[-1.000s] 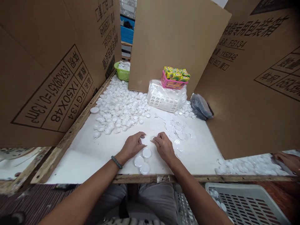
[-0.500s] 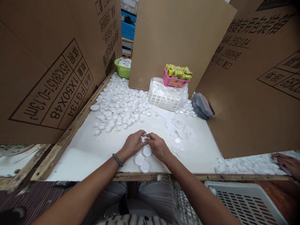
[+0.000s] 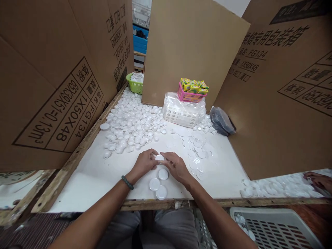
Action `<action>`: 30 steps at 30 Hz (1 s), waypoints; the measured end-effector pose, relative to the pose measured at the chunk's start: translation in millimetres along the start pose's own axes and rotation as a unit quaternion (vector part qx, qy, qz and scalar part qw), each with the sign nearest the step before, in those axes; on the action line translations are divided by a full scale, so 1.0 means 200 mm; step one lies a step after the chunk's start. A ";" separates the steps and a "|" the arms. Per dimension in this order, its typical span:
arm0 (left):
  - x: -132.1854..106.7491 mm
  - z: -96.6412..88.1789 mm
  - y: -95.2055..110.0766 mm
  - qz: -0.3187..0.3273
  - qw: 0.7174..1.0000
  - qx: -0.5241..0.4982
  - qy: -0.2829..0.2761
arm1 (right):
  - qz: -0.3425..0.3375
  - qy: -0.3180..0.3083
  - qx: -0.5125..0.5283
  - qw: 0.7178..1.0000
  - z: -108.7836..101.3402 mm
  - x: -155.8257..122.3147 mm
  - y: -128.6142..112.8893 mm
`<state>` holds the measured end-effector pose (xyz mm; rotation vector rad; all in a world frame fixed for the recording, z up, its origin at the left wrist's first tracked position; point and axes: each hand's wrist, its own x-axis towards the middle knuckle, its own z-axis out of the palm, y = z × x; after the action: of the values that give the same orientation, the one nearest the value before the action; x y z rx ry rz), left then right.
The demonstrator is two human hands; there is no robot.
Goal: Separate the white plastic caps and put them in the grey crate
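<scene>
Near the front edge of the table (image 3: 88, 180), three white discs (image 3: 161, 192) are seen lying flat, and just beyond them one held disc (image 3: 159, 157) is pinched at its rim between the curled fingers of the left hand (image 3: 144, 162) and right hand (image 3: 177, 166). More of its white face is exposed than half a second earlier. Toward the far edge, one pink basket (image 3: 191, 97) is supported by one wrapped pack (image 3: 181, 116), and one green basket (image 3: 135, 87) is seen at the far left corner.
</scene>
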<state>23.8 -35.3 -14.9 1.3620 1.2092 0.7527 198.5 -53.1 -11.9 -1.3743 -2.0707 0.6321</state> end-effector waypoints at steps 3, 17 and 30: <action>0.03 -0.02 0.03 -0.100 0.990 -0.085 -0.054 | -0.051 -0.028 -0.078 0.995 -0.03 0.00 -0.02; 0.07 0.00 0.05 -0.161 0.981 -0.106 -0.037 | -0.055 -0.016 -0.039 0.998 0.03 0.02 0.08; 0.04 -0.01 0.01 -0.142 0.983 -0.105 -0.054 | 0.000 -0.009 0.084 0.996 0.04 -0.01 0.15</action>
<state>24.0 -27.5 -13.5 1.0189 1.1718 0.5782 213.5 -44.8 -39.0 -1.2769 -1.9814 0.8018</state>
